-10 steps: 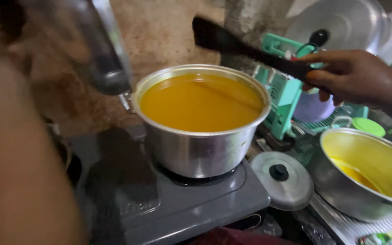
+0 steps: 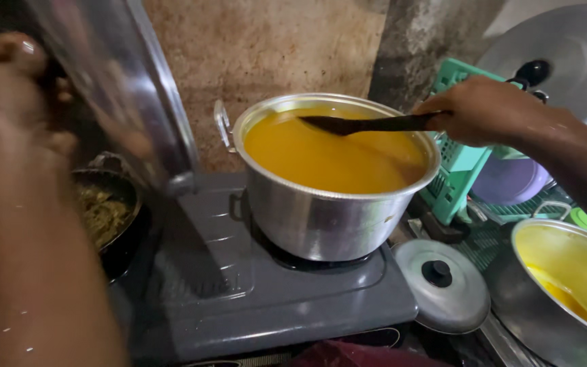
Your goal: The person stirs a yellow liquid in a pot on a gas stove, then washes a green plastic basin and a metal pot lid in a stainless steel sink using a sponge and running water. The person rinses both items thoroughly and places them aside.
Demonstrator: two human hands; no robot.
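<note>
A steel pot (image 2: 321,217) full of orange-yellow soup (image 2: 327,156) stands on a grey stove (image 2: 273,292). My right hand (image 2: 484,112) grips a dark wooden spoon (image 2: 368,124) whose tip hangs just over the soup surface. My left hand (image 2: 8,88), blurred at the far left, holds a large shiny steel lid (image 2: 130,88) tilted up on edge, to the left of the pot.
A dark pan (image 2: 113,217) with greenish food sits at the left. A small steel lid with a black knob (image 2: 443,285) lies by the stove. A second pot (image 2: 565,285) with a little orange liquid stands at right, behind it a green plastic basket (image 2: 460,170) and a big steel lid (image 2: 565,61).
The right hand has brought the spoon down from above the pot's back rim to the soup. The big lid in the left hand has swung closer and lower.
</note>
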